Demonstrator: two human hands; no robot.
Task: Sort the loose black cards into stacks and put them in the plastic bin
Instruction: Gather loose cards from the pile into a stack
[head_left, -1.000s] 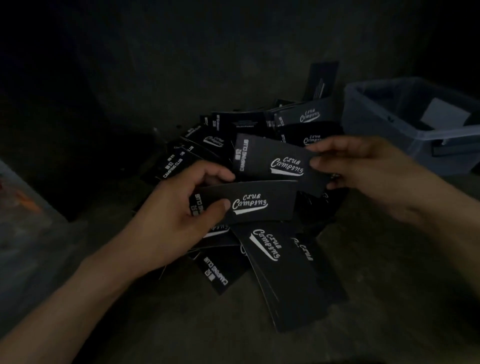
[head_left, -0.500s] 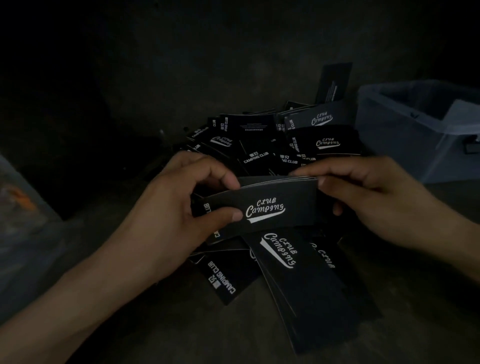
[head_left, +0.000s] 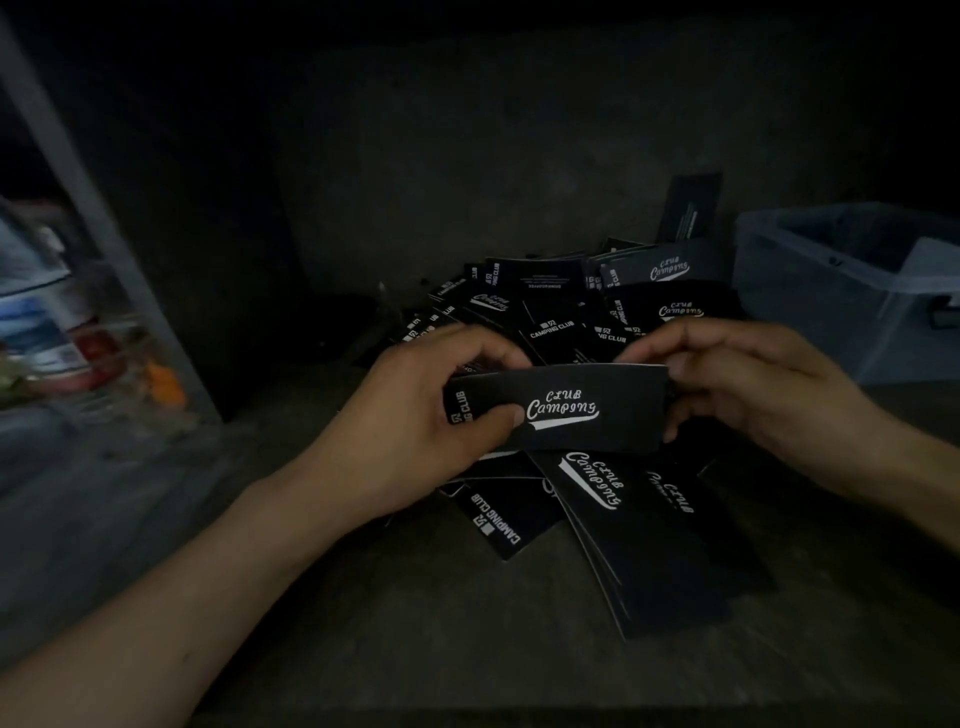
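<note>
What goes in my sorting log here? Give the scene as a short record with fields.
stack: black cards, "Club Camping" print up
left hand: grips stack's left end, thumb on its face
right hand: pinches stack's right end
pile: loose cards, mixed directions, behind and under the stack
lower cards: fanned on the surface, nearer than the pile
bin: far right, apart from both hands; contents unclear

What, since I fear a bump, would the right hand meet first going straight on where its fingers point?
The black card stack that the right hand pinches; past it, probably the left hand, depth unclear.
</note>
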